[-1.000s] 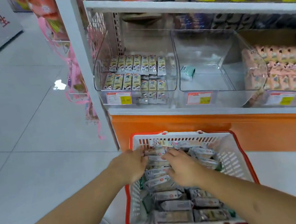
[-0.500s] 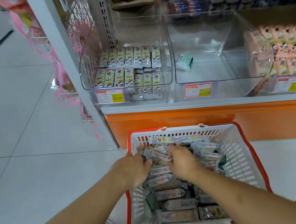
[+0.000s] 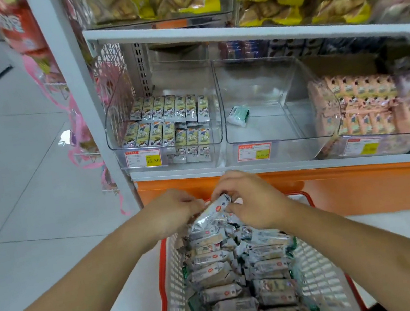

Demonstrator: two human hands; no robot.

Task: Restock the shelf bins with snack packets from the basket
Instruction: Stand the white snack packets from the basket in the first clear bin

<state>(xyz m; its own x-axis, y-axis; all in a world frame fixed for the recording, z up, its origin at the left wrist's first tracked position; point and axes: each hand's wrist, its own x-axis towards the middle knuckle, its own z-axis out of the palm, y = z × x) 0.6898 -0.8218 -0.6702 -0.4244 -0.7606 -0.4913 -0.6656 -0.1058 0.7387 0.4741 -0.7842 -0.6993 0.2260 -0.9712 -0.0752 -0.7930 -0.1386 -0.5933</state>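
Note:
A white basket with a red rim (image 3: 321, 271) stands on the floor below the shelf, full of silvery snack packets (image 3: 228, 291). My left hand (image 3: 172, 211) and my right hand (image 3: 253, 198) are raised over the basket's far end and together grip a bunch of the silvery packets (image 3: 214, 211). Above them, the middle clear bin (image 3: 269, 129) holds a single green-and-white packet (image 3: 238, 115). The left clear bin (image 3: 165, 134) holds rows of small yellow-green packets.
A right-hand bin (image 3: 368, 108) is packed with pink packets. An orange base panel (image 3: 365, 189) runs under the shelf. The upper shelf (image 3: 259, 31) carries yellow bags. Pink netted goods (image 3: 79, 132) hang at the shelf's left end, beside a grey tiled floor (image 3: 15, 185).
Both hands have lifted out of the basket with a bunch of packets and risen toward the shelf. The view has tilted upward.

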